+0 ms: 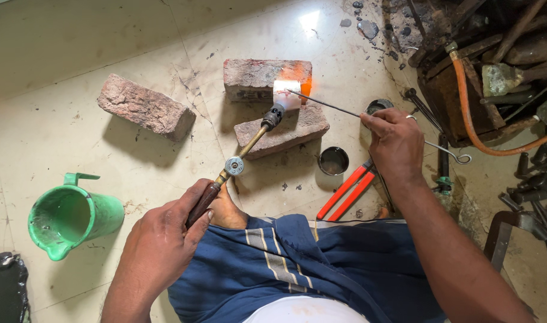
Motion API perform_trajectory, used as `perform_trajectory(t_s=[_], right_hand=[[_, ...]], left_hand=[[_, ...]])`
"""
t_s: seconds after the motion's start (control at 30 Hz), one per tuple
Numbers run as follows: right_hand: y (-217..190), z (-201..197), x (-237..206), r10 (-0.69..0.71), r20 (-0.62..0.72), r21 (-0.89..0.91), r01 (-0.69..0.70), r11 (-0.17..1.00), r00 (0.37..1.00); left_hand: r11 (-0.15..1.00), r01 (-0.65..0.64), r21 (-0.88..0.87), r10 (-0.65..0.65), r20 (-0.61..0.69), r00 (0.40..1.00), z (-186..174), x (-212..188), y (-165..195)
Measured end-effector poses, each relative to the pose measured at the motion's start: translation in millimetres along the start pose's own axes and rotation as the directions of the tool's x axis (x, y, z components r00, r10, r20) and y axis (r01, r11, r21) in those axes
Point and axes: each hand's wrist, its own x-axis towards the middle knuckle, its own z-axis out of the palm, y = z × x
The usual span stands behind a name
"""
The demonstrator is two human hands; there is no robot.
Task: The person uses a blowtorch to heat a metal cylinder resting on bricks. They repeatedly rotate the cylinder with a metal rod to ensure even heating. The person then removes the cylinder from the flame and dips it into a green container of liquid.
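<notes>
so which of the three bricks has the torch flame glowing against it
The back brick, farthest from the person: its right end glows orange behind the white-hot spot at the torch tip. The front brick and the left brick show no glow.

Two bricks [273,101] lie one behind the other at the centre of the floor [76,36], a third brick [145,106] to their left. A jug [70,216] lies near left. Right of the near brick sits a small cup [333,160] (pliers [350,190] just beside it).
</notes>
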Motion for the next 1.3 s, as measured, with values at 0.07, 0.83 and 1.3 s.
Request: perform_trajectory(t_s=[0.07, 0.83, 1.3], right_hand=[[0, -1, 0, 0.006, -0.005, 0.007, -0.006, 1.0, 1.0], [1, 24, -27, 0.204, 0.196, 0.163, -0.237, 0.958, 0.959], [-2, 48, -43, 0.295, 0.264, 0.361, -0.377, 0.853, 0.918]], left_hand=[[1.0, -0.015, 0.007, 0.015, -0.003, 1.0, 0, 0, 0], [1.0, 0.01, -0.001, -0.01, 0.019, 1.0, -2, -1, 3], [1.0, 0.0, 0.002, 0.0, 0.022, 1.0, -1, 1, 1]])
